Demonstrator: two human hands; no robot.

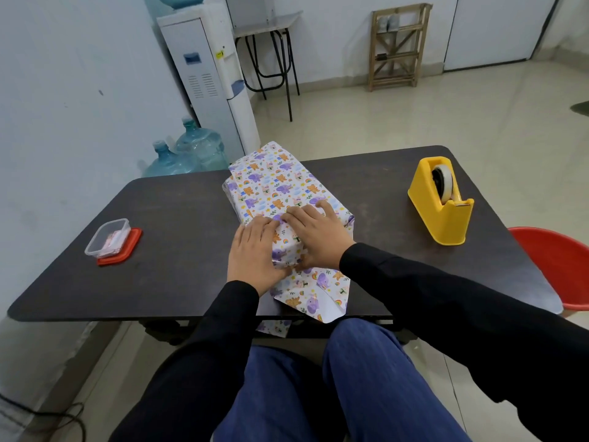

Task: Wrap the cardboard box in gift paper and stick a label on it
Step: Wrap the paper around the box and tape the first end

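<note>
Well off to the left of my fingers, a clear tub point(106, 237), holding what may be labels, is sitting on its red lid point(129, 252) on the surface point(178, 282). My left hand point(255, 255) is lying flat, fingers point(266, 223) straight, pressing the gift paper point(314, 295) down over the near end of the box point(274, 183). The box, already covered along its top and sides, is lying under and beyond both hands. My right hand point(315, 237) is pressing too, its fingers spread across the top just beside the left ones. Neither hand is gripping anything. Below the fingers a loose flap is trailing toward me. I am judging this to be the end-folding step. The next move is calling for creasing that flap up, then fetching tape from the yellow dispenser point(441, 204), well to the right of my fingers.
</note>
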